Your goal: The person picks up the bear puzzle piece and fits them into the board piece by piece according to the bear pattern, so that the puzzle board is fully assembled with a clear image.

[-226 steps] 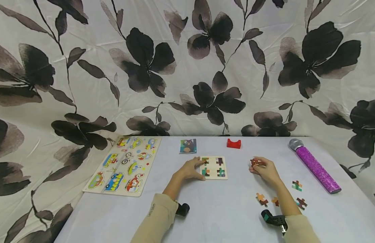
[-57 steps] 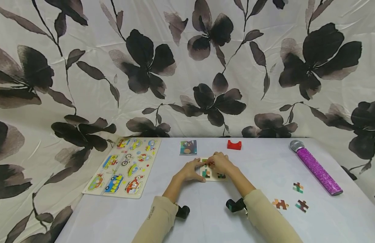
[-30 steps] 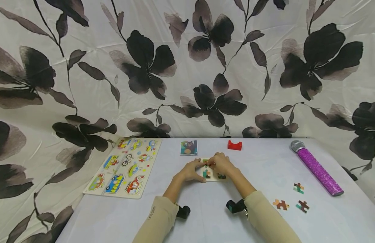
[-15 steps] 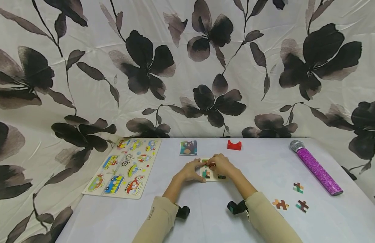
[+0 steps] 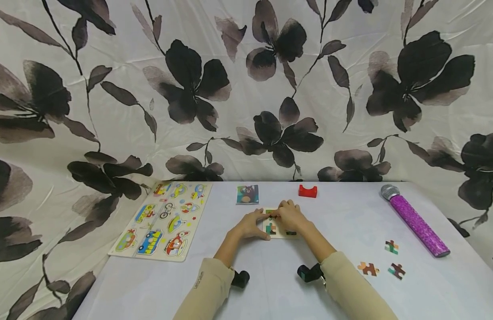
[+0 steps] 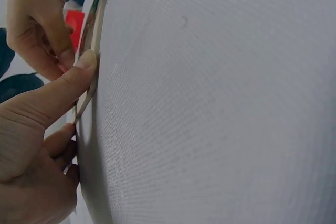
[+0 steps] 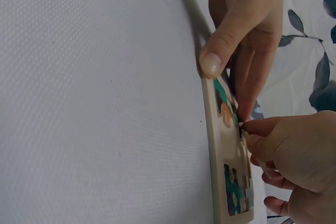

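Observation:
A small square wooden puzzle board [image 5: 280, 233] lies mid-table, with jigsaw-shaped patches of green, orange and dark colour. My left hand [image 5: 247, 226] grips its left side, the thumb [image 6: 86, 60] on the near edge and the fingers farther back. Over the board's upper middle, my right hand [image 5: 292, 217] pinches a puzzle piece between thumb and forefinger. Only a sliver of that piece [image 7: 241, 125] shows in the right wrist view; my fingers hide the rest. The fingertips of both hands meet close over the board's surface.
Loose puzzle pieces lie at the right: one orange-brown [image 5: 368, 269], one green [image 5: 392, 247], one dark [image 5: 397, 271]. Beyond them is a purple glitter microphone [image 5: 420, 226]. A bear picture card [image 5: 248, 194], red notched block [image 5: 308, 191] and vehicle puzzle board [image 5: 160, 220] lie farther off.
From the right side, my right hand has come over the puzzle board; one orange-and-brown loose piece is gone from its place. During the last second only the right fingers shift slightly. The left hand stays.

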`<state>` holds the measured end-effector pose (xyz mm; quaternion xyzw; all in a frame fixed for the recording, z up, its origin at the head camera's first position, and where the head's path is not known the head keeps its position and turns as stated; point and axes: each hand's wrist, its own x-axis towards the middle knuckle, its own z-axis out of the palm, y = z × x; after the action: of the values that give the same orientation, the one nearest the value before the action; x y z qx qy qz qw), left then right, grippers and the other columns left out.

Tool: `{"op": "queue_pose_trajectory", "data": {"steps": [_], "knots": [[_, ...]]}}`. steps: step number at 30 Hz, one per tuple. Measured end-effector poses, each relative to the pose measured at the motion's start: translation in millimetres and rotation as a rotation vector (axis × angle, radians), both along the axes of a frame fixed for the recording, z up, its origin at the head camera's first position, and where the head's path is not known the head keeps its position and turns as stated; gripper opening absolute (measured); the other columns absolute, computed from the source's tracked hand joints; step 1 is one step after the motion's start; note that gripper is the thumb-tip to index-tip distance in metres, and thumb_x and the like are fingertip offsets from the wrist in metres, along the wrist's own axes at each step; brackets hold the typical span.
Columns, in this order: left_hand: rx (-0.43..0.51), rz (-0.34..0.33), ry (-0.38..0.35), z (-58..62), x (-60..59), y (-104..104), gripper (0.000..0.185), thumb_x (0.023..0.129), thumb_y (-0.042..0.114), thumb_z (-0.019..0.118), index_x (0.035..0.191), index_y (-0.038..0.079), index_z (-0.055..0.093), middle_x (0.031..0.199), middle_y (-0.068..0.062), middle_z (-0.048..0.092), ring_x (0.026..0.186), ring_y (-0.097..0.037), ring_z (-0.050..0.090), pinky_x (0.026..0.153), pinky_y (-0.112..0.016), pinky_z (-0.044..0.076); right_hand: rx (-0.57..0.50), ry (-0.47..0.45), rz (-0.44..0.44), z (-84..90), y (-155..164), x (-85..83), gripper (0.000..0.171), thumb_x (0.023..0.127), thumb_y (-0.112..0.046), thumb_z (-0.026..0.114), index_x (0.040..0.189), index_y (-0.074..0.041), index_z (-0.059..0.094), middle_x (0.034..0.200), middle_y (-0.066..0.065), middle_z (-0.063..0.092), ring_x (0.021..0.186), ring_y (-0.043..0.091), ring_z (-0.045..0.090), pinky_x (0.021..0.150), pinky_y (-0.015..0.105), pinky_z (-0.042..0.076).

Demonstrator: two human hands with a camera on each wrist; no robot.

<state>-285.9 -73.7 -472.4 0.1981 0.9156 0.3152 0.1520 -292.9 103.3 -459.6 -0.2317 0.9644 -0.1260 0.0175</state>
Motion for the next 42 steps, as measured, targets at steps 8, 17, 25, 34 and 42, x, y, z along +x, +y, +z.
{"op": "queue_pose_trajectory", "data": {"steps": [8, 17, 25, 34, 42], "knots": [[0.018, 0.016, -0.013, -1.0, 1.1, 0, 0.077, 0.064, 0.033, 0.078, 0.130, 0.012, 0.045, 0.144, -0.011, 0.025, 0.132, -0.034, 0.017, 0.102, -0.054, 0.020, -0.035, -0.012, -0.008, -3.3, 1, -0.7, 0.025, 0.089, -0.013, 0.052, 0.110, -0.019, 0.065, 0.104, 0.009, 0.051, 0.093, 0.024, 0.039, 0.071, 0.039, 0.035], [0.004, 0.020, -0.011, 0.2, 0.7, 1, 0.077, 0.064, 0.033, 0.078, 0.131, 0.013, 0.045, 0.144, -0.010, 0.025, 0.131, -0.035, 0.017, 0.102, -0.054, 0.020, -0.043, -0.017, -0.015, -1.9, 3, -0.6, 0.024, 0.088, -0.012, 0.054, 0.105, -0.021, 0.068, 0.104, 0.007, 0.052, 0.093, 0.022, 0.040, 0.069, 0.037, 0.033], [0.008, 0.020, -0.014, 1.3, 2.0, 1, 0.076, 0.064, 0.032, 0.078, 0.131, 0.014, 0.046, 0.144, -0.010, 0.025, 0.130, -0.038, 0.018, 0.101, -0.056, 0.020, -0.058, -0.037, -0.017, 1.6, 4, 2.2, 0.026, 0.087, -0.009, 0.054, 0.106, -0.020, 0.068, 0.098, 0.008, 0.050, 0.086, 0.023, 0.041, 0.065, 0.035, 0.030], [0.002, 0.012, -0.013, 2.3, 1.7, 1, 0.076, 0.065, 0.032, 0.078, 0.131, 0.012, 0.045, 0.144, -0.011, 0.025, 0.131, -0.036, 0.017, 0.102, -0.055, 0.020, -0.088, -0.044, -0.044, -4.7, 6, -3.3, 0.025, 0.087, -0.009, 0.055, 0.106, -0.018, 0.067, 0.100, 0.008, 0.051, 0.090, 0.024, 0.042, 0.068, 0.037, 0.033], [-0.003, -0.001, 0.002, 1.6, 0.4, 1, 0.075, 0.065, 0.031, 0.078, 0.130, 0.014, 0.046, 0.143, -0.013, 0.026, 0.131, -0.036, 0.018, 0.102, -0.055, 0.020, -0.210, -0.030, -0.048, -2.7, 9, -8.4, 0.024, 0.079, -0.009, 0.066, 0.101, -0.001, 0.066, 0.098, 0.011, 0.063, 0.095, 0.029, 0.055, 0.080, 0.045, 0.042]]}}
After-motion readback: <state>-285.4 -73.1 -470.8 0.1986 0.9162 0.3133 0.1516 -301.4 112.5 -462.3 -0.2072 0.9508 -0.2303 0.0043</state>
